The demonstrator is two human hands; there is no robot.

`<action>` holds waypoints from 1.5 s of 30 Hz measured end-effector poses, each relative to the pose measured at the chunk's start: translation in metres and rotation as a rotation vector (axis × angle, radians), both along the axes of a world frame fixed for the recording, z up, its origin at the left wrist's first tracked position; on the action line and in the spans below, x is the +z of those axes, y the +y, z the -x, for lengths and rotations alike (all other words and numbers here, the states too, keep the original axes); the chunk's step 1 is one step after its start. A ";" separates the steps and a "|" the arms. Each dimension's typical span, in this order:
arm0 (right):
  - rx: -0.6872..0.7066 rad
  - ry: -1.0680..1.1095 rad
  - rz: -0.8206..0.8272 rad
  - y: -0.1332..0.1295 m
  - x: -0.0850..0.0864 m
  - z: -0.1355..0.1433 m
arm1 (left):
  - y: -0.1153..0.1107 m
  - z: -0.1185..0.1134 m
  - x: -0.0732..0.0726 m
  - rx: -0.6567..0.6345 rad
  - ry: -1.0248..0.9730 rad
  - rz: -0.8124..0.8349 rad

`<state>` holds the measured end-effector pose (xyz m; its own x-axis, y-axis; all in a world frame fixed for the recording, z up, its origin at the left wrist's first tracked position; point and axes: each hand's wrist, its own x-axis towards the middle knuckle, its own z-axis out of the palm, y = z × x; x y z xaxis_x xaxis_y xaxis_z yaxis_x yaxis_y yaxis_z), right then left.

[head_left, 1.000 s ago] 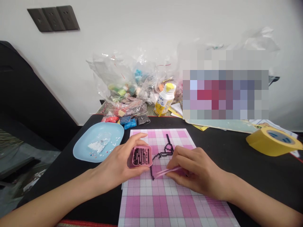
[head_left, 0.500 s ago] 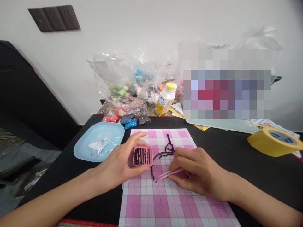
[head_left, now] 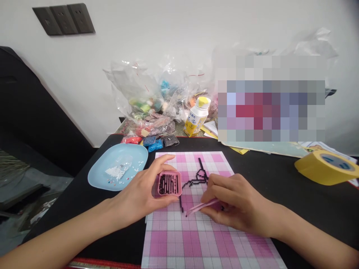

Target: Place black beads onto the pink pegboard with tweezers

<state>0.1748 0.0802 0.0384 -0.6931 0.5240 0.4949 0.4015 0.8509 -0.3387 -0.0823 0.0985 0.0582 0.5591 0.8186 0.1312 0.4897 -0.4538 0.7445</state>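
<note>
My left hand (head_left: 143, 190) grips a small pink tray (head_left: 169, 193) between thumb and fingers. Black beads (head_left: 170, 184) lie in rows in the tray, more jumbled at its left side. Pink tweezers (head_left: 200, 206) are pinched in my right hand (head_left: 234, 203), and their tips touch or hover close above the board, by a small dark bead. Under both hands lies a pink and white checked board (head_left: 192, 241). A thin outline of black beads (head_left: 200, 179) runs over its upper middle, partly hidden by my right fingers.
A blue plate (head_left: 97, 173) with white beads lies left. Behind are bead packets (head_left: 155, 145), clear plastic bags (head_left: 134, 82) and a yellow and white bottle (head_left: 197, 116). Yellow tape (head_left: 314, 168) lies at the right on the black tabletop (head_left: 269, 175). The right background is pixelated.
The view has shifted slightly. Both hands keep their holds on the tray and the tweezers. The tweezer tips stay near the same place on the board.
</note>
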 end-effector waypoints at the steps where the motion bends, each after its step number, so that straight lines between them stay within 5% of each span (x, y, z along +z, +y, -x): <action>1: 0.000 0.001 -0.004 0.000 0.000 0.000 | 0.000 0.000 0.000 0.000 0.001 -0.002; 45: -0.016 -0.021 -0.038 0.001 -0.005 0.000 | 0.000 0.002 -0.002 0.007 0.004 0.005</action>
